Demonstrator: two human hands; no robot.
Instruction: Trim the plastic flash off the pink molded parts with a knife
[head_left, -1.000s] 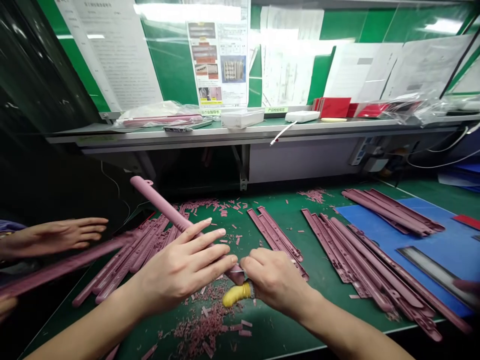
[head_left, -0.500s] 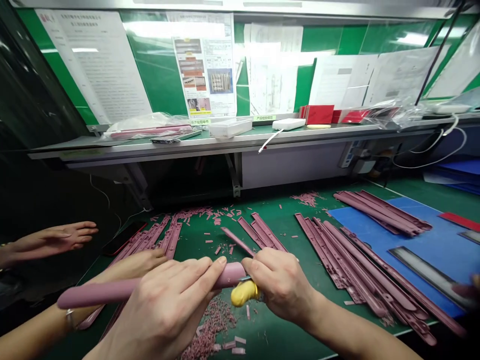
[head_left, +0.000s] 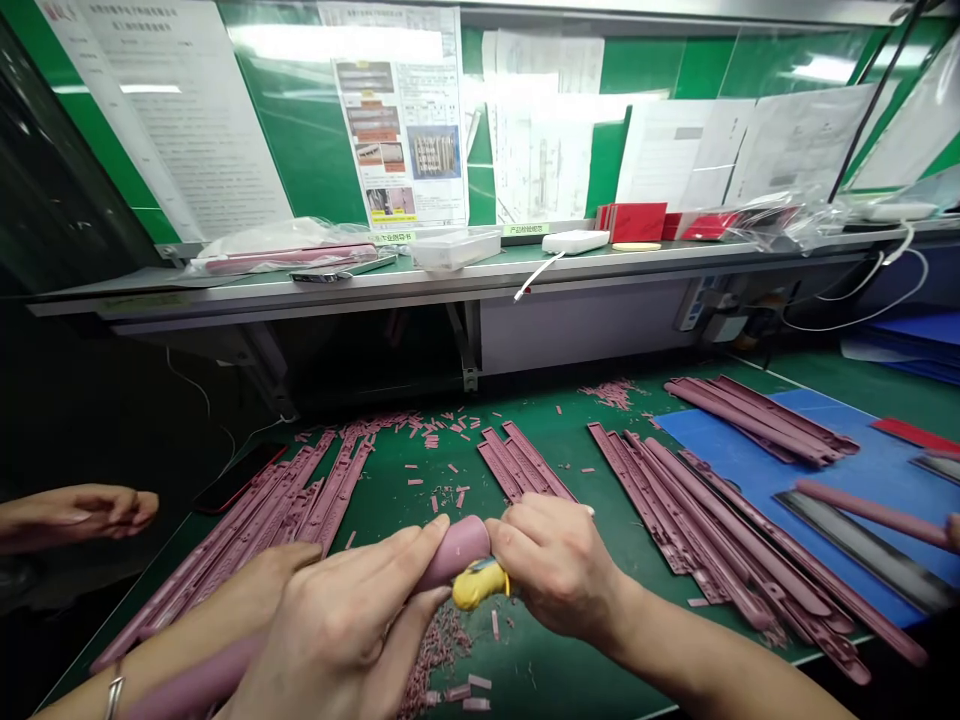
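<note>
My left hand (head_left: 337, 625) is closed round a long pink plastic bar (head_left: 457, 552), holding it low over the green mat with its rounded end pointing up and right. My right hand (head_left: 555, 565) is closed on a small tool, its thumb in a yellow finger cot (head_left: 474, 588), and presses the tool against the bar's end. A heap of pink plastic shavings (head_left: 435, 655) lies just under the two hands.
Pink bars lie in piles at left (head_left: 277, 510), centre (head_left: 525, 465) and right (head_left: 720, 520), some on a blue mat (head_left: 885, 480). Another person's hand (head_left: 82, 510) is at far left, an arm with a bracelet (head_left: 112, 690) below. A shelf (head_left: 480, 265) runs behind.
The pink bar has swung from lying nearly level to pointing toward me, its far end dropping low left. The other person's hand at left has curled. A pink bar has appeared at right.
</note>
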